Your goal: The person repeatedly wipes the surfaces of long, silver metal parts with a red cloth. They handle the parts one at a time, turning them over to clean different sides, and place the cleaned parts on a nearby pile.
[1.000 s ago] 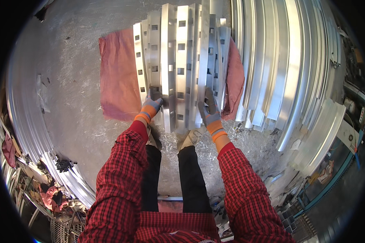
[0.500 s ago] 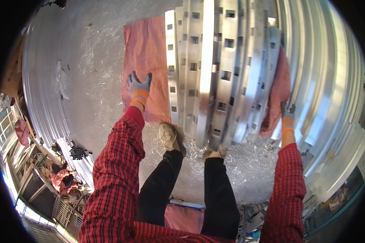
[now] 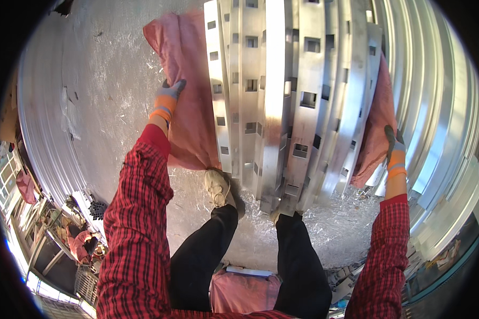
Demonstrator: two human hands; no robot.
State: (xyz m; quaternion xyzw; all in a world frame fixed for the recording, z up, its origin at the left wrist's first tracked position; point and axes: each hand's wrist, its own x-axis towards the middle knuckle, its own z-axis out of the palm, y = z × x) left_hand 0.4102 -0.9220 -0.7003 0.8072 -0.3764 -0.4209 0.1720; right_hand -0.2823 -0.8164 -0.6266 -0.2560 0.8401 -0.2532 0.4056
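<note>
A stack of long slotted metal channels (image 3: 249,106) lies lengthwise on a dull red plastic sheet (image 3: 189,119), whose two sides stick out from under it. My left hand (image 3: 167,98), in a grey and orange glove, is closed on the sheet's left edge, which is raised and creased. On the other side my right hand (image 3: 395,150), gloved alike, has its fingers wrapped round the sheet's right edge, between the channels and a neighbouring pile. The sheet's middle is hidden beneath the metal.
Long metal profiles (image 3: 434,106) fill the right side, and more profiles (image 3: 42,117) run along the left. Shiny shavings litter the floor (image 3: 112,106). My shoe (image 3: 217,186) stands close to the stack's near end. Another red sheet (image 3: 245,290) lies behind my feet, with a cluttered rack at lower left.
My left hand has gone from spread over the sheet to gripping its left edge, which is now lifted and folded inward. My right hand has closed on the right edge.
</note>
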